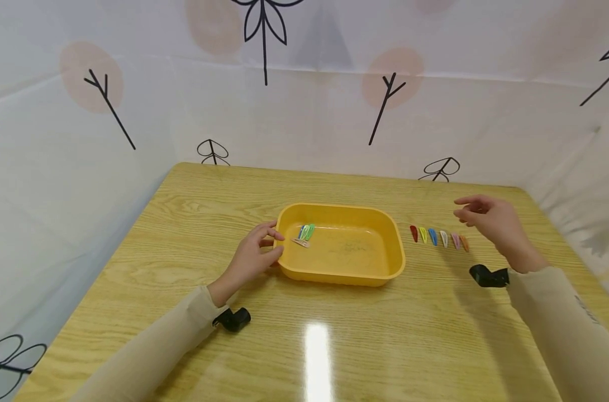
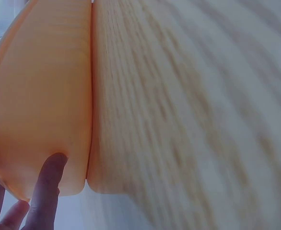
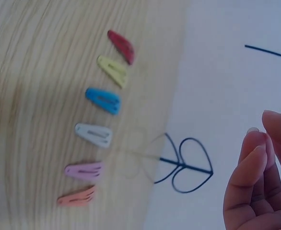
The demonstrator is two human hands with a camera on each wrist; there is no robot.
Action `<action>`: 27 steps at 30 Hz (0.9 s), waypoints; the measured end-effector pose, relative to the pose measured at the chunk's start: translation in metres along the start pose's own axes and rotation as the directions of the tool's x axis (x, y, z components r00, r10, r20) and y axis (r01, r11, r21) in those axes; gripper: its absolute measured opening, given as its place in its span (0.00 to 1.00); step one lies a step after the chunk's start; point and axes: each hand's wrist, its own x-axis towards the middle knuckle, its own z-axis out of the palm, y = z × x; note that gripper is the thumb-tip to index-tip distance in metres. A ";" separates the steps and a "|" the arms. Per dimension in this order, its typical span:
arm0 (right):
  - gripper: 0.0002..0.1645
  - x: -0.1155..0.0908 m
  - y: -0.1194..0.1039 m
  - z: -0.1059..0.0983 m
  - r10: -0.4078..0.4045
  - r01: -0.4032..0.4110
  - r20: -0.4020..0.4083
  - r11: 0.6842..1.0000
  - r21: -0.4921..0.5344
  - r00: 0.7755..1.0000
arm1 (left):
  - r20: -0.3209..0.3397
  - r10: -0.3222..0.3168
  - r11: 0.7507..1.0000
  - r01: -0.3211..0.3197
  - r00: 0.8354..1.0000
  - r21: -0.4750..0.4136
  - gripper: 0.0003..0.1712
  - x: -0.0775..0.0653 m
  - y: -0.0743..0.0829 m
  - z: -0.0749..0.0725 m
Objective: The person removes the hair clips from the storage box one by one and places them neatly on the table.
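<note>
My left hand (image 1: pixel 254 254) holds the left end of a yellow plastic tray (image 1: pixel 339 273), its fingers at the rim. In the left wrist view, one fingertip (image 2: pixel 54 165) presses the tray's outer wall. Several snap hair clips (image 1: pixel 307 231) lie at the tray's left: blue, white and green ones together, a beige one (image 1: pixel 301 243) just in front. Above the table at the right, my right hand (image 1: pixel 495 223) hovers with loosely bent fingers, holding nothing visible. Near it lies a row of hair clips: red (image 3: pixel 121 47), yellow (image 3: pixel 112 71), blue (image 3: pixel 103 100), white (image 3: pixel 93 135), pink (image 3: pixel 84 171) and orange (image 3: pixel 77 197).
The wooden table (image 1: pixel 194 218) has a bright light reflection (image 1: pixel 317 357) at its front. A white patterned cloth (image 1: pixel 314 123) hangs behind and at the sides. Black camera mounts (image 1: pixel 488 276) sit at both wrists.
</note>
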 end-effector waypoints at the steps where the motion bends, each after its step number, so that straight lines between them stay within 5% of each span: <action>1: 0.27 0.000 -0.003 0.001 -0.006 0.006 -0.002 1.000 -0.006 1.000 | 0.000 0.001 1.000 -0.001 1.000 -0.001 0.08 0.000 0.000 0.000; 27: 0.21 0.011 -0.072 0.028 -0.135 0.132 0.071 0.990 0.042 0.988 | -0.009 0.034 0.999 -0.034 0.999 0.008 0.08 -0.001 0.001 0.000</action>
